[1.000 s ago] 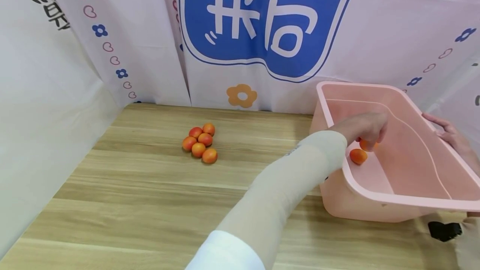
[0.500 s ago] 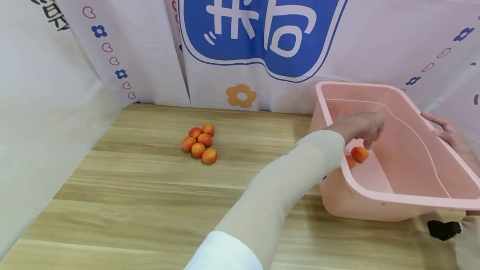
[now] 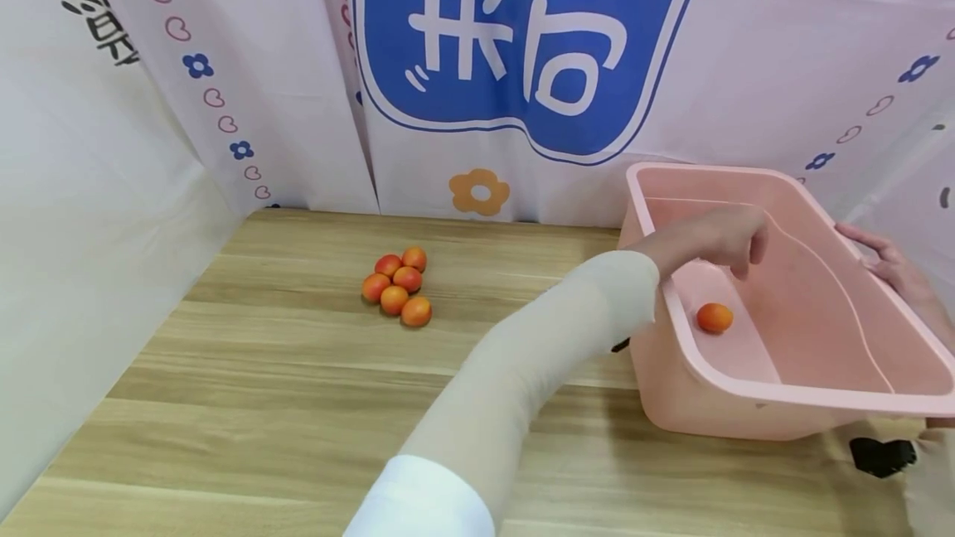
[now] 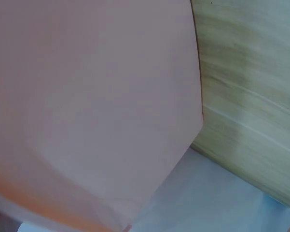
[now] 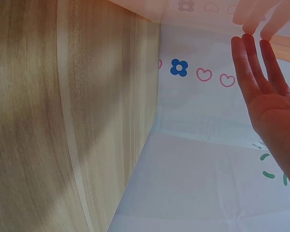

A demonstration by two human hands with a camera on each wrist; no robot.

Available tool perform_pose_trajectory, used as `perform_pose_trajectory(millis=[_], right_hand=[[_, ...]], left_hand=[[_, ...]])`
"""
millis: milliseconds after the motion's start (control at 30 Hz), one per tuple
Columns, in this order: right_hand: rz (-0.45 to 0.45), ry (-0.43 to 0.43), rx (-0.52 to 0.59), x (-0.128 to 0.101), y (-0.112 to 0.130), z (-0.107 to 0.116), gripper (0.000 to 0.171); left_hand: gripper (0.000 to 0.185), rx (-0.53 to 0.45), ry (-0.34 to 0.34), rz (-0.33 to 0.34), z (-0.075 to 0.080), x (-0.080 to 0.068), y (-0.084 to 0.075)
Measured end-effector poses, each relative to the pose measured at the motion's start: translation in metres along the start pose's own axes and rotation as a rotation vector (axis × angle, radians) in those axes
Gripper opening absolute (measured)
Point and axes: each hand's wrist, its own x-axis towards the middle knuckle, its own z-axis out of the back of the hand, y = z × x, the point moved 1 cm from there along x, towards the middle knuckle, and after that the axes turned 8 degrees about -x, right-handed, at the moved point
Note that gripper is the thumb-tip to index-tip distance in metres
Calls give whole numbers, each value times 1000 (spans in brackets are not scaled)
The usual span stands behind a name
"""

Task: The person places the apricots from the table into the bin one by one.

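Observation:
My left hand (image 3: 734, 237) is inside the pink plastic bin (image 3: 828, 395), its fingers bent loosely downward, and no fruit shows in it. Below it one orange-red, apricot-like fruit (image 3: 715, 318) lies on the bin floor. At the bin's far right side is my right hand (image 3: 906, 282), fingers at the rim. The right wrist view shows that same hand (image 5: 275, 111) with its fingers straight, tips against the pink wall; its thumb is out of sight. Only the bin wall (image 4: 111, 96) fills most of the left wrist view, without the left hand.
Several more of these fruits (image 3: 394, 300) lie in a cluster left of the bin on the wooden table (image 3: 298, 421). A printed cloth backdrop (image 3: 313, 147) stands along the back and sides. A black object (image 3: 883, 457) is at the lower right by the sleeve.
My left hand has let go of a fruit and moved up and slightly left. One of the two fruits in the bin has dropped from sight. The right hand holds its place.

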Motion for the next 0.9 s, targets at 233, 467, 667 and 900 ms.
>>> perform_pose_trajectory(millis=[233,467,667,900], right_hand=[[-62,-55,-57,-1,3,0,58],[-59,-59,-74,-1,4,0,63],[-62,-64,-49,0,5,2,62],[-58,-60,-33,-1,2,1,62]], left_hand=[[16,-62,-38,-222,20,-20,9],[26,-148,-125,-327,42,-60,14],[29,-214,-209,-392,61,-101,28],[25,-212,-349,-461,71,-137,62]])
